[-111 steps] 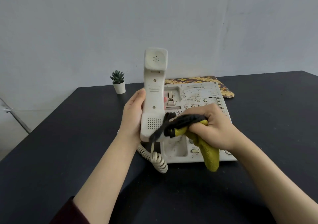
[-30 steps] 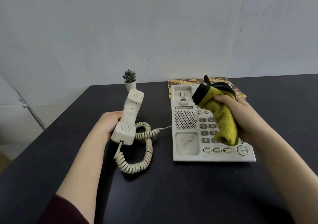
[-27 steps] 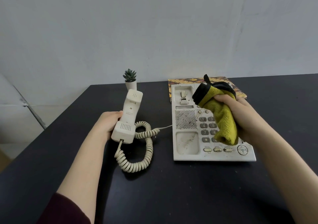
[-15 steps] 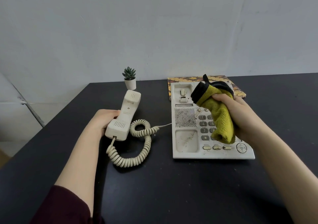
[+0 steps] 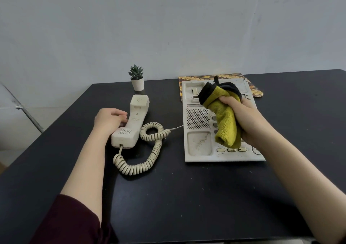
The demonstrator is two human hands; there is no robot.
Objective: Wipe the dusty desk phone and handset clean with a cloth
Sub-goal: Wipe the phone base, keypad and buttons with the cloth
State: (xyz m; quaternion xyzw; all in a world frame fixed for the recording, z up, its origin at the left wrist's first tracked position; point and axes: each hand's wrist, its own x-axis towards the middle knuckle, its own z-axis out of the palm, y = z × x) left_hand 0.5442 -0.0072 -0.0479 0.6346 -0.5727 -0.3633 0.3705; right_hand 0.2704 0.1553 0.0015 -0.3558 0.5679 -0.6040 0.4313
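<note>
The cream handset point(image 5: 134, 120) lies flat on the black table point(image 5: 187, 197), left of the phone base. My left hand point(image 5: 107, 120) holds it by its left side, fingers curled against the edge. The dusty cream phone base point(image 5: 198, 146) sits to the right, with dirt specks in its lower handset cradle. My right hand point(image 5: 245, 120) grips a bunched yellow cloth with a black edge point(image 5: 224, 123) over the keypad, hiding most of the keys. A coiled cord point(image 5: 148, 161) loops from the handset toward the base.
A small potted succulent point(image 5: 137, 79) stands at the back edge of the table, behind the handset. A patterned yellow and brown mat point(image 5: 196, 77) lies under the far end of the phone base. A grey wall rises right behind the table.
My left hand has lowered the handset from upright in front of me to flat on the table at the left. My right hand with the cloth has shifted slightly down over the keypad.
</note>
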